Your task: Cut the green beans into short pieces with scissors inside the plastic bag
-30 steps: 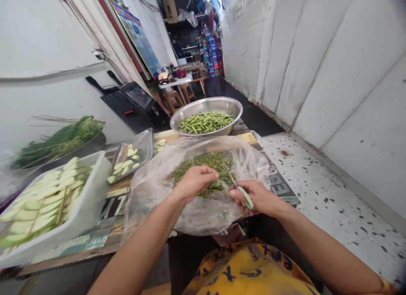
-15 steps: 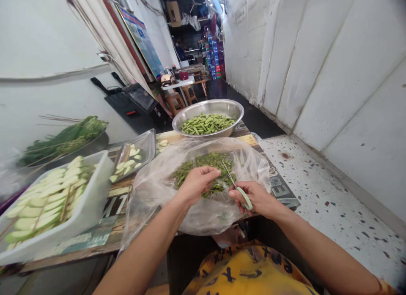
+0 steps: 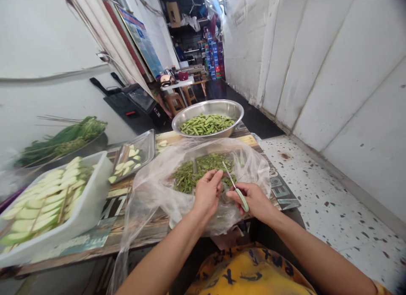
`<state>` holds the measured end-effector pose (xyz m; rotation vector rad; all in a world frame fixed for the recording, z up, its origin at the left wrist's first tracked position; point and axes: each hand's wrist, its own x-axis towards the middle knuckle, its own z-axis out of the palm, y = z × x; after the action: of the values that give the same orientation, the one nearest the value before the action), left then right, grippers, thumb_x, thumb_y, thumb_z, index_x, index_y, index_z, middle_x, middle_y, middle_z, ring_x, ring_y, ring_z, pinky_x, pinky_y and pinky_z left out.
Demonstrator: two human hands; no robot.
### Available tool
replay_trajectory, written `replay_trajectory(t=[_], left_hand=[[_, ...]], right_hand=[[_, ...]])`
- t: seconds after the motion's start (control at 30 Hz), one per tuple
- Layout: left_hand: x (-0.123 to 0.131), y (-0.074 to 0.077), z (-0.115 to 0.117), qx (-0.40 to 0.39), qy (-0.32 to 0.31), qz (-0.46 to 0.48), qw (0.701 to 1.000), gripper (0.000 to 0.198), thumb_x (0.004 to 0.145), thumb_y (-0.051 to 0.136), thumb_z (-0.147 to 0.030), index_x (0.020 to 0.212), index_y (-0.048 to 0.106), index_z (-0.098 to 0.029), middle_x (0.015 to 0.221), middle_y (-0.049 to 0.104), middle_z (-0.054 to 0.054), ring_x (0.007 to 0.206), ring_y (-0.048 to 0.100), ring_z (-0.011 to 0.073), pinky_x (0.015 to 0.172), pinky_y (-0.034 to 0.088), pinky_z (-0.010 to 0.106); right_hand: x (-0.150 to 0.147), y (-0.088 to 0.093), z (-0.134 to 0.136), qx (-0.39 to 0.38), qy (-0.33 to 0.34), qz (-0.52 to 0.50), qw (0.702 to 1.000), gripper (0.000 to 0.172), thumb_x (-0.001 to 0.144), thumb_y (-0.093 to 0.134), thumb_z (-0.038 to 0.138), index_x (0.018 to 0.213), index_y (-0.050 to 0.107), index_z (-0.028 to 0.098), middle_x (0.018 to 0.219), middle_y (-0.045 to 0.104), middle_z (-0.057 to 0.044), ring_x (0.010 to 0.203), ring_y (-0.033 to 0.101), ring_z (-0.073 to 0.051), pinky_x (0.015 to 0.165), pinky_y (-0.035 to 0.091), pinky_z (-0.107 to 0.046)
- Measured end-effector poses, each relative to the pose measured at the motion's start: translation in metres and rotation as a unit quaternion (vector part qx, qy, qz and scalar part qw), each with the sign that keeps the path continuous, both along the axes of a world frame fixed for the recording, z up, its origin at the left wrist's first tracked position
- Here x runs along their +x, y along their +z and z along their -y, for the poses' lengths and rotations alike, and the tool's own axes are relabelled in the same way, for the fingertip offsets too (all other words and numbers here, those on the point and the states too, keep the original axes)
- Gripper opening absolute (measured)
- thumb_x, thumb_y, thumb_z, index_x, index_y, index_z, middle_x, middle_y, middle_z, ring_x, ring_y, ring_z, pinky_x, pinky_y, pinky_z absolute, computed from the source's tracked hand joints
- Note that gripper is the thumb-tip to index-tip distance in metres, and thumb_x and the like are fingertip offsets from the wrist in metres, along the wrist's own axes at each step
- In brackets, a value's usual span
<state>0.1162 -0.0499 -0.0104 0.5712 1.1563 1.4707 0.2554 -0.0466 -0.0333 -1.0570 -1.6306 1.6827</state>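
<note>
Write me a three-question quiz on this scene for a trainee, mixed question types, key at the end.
1. Which holds the scissors? A: left hand; B: right hand; C: both hands.
2. True or false: the metal bowl stands beyond the plastic bag, as the person looks at them.
3. Fill the gap: the white tub stands to the person's ____ of the plastic bag.

Key: 1. B; 2. True; 3. left.
</note>
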Motion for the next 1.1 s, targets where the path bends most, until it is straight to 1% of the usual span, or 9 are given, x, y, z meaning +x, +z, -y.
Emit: replay_trajectory(t=[0.17, 0.43, 0.6, 0.73, 0.83, 0.9, 1.0, 1.03, 1.1], left_hand=[[-0.012, 0.006, 0.0, -0.013, -0.043, -0.052, 0.998, 0.036, 0.056, 0.077, -0.03, 0.075, 0.052, -0.012, 0.069, 0.062, 0.0, 0.038, 0.029, -0.0009, 0.038, 0.013, 0.018], [-0.018, 0.008, 0.004, -0.029, -0.084, -0.141, 0.986, 0.042, 0.053, 0.08, -0.039, 0.078, 0.064, -0.01, 0.043, 0.041, -0.008, 0.041, 0.028, 0.0026, 0.043, 0.015, 0.02], [-0.022, 0.007, 0.008, -0.048, -0.11, -0.156, 0.98, 0.036, 0.056, 0.079, -0.038, 0.072, 0.064, -0.01, 0.048, 0.05, -0.004, 0.04, 0.03, 0.002, 0.041, 0.015, 0.019], [-0.045, 0.007, 0.016, -0.111, -0.182, -0.057, 0.975, 0.024, 0.059, 0.074, -0.026, 0.073, 0.062, -0.01, 0.065, 0.06, 0.003, 0.04, 0.029, 0.0, 0.038, 0.011, 0.017], [-0.073, 0.016, 0.015, -0.105, -0.123, 0.031, 0.986, 0.018, 0.055, 0.064, -0.017, 0.072, 0.059, -0.013, 0.072, 0.06, 0.004, 0.045, 0.035, 0.0023, 0.039, 0.016, 0.015], [-0.089, 0.025, 0.011, -0.091, -0.08, 0.021, 0.992, 0.013, 0.054, 0.061, -0.021, 0.062, 0.053, -0.014, 0.07, 0.057, 0.003, 0.046, 0.036, 0.0042, 0.039, 0.016, 0.016], [-0.101, 0.034, -0.001, -0.073, -0.058, -0.189, 0.978, 0.021, 0.061, 0.066, -0.032, 0.058, 0.052, -0.016, 0.058, 0.049, -0.002, 0.045, 0.032, 0.0057, 0.041, 0.015, 0.019], [-0.102, 0.036, -0.005, -0.063, -0.054, -0.302, 0.95, 0.021, 0.062, 0.067, -0.035, 0.062, 0.057, -0.016, 0.056, 0.048, -0.002, 0.045, 0.033, 0.0068, 0.043, 0.017, 0.02], [-0.103, 0.035, -0.012, -0.058, -0.067, -0.52, 0.85, 0.024, 0.063, 0.068, -0.04, 0.073, 0.067, -0.018, 0.054, 0.051, -0.002, 0.049, 0.039, 0.0102, 0.047, 0.023, 0.022]], right_hand=[[0.009, 0.005, -0.005, 0.028, 0.048, 0.037, 0.998, 0.042, 0.077, 0.061, 0.055, 0.09, 0.058, 0.015, 0.057, 0.052, 0.003, 0.051, 0.048, -0.011, 0.046, 0.033, -0.02], [0.016, 0.016, -0.008, 0.123, 0.078, 0.12, 0.982, 0.046, 0.077, 0.059, 0.058, 0.085, 0.062, 0.013, 0.062, 0.05, 0.001, 0.059, 0.047, -0.012, 0.05, 0.034, -0.021], [0.015, 0.011, -0.005, 0.039, 0.089, 0.079, 0.992, 0.041, 0.077, 0.06, 0.056, 0.072, 0.055, 0.016, 0.051, 0.046, 0.004, 0.045, 0.047, -0.011, 0.043, 0.034, -0.021], [0.02, 0.004, -0.004, -0.016, 0.067, 0.053, 0.996, 0.037, 0.076, 0.063, 0.051, 0.07, 0.053, 0.016, 0.045, 0.046, 0.006, 0.037, 0.046, -0.009, 0.037, 0.031, -0.019], [0.025, 0.002, -0.005, -0.063, 0.055, 0.019, 0.996, 0.036, 0.075, 0.064, 0.051, 0.078, 0.056, 0.016, 0.048, 0.049, 0.005, 0.039, 0.049, -0.009, 0.035, 0.028, -0.017], [0.027, 0.002, -0.005, -0.078, 0.053, 0.005, 0.996, 0.038, 0.075, 0.063, 0.052, 0.083, 0.057, 0.015, 0.05, 0.051, 0.005, 0.04, 0.05, -0.009, 0.035, 0.028, -0.016], [0.027, 0.003, -0.005, -0.07, 0.065, -0.003, 0.995, 0.038, 0.076, 0.062, 0.052, 0.084, 0.057, 0.015, 0.05, 0.051, 0.004, 0.041, 0.05, -0.009, 0.036, 0.028, -0.016], [0.026, 0.004, -0.004, -0.066, 0.071, -0.006, 0.995, 0.038, 0.076, 0.062, 0.052, 0.083, 0.057, 0.015, 0.051, 0.051, 0.004, 0.041, 0.05, -0.009, 0.037, 0.029, -0.016], [0.026, 0.004, -0.003, -0.06, 0.082, -0.014, 0.995, 0.037, 0.077, 0.062, 0.051, 0.081, 0.056, 0.015, 0.051, 0.051, 0.005, 0.042, 0.049, -0.008, 0.039, 0.031, -0.017]])
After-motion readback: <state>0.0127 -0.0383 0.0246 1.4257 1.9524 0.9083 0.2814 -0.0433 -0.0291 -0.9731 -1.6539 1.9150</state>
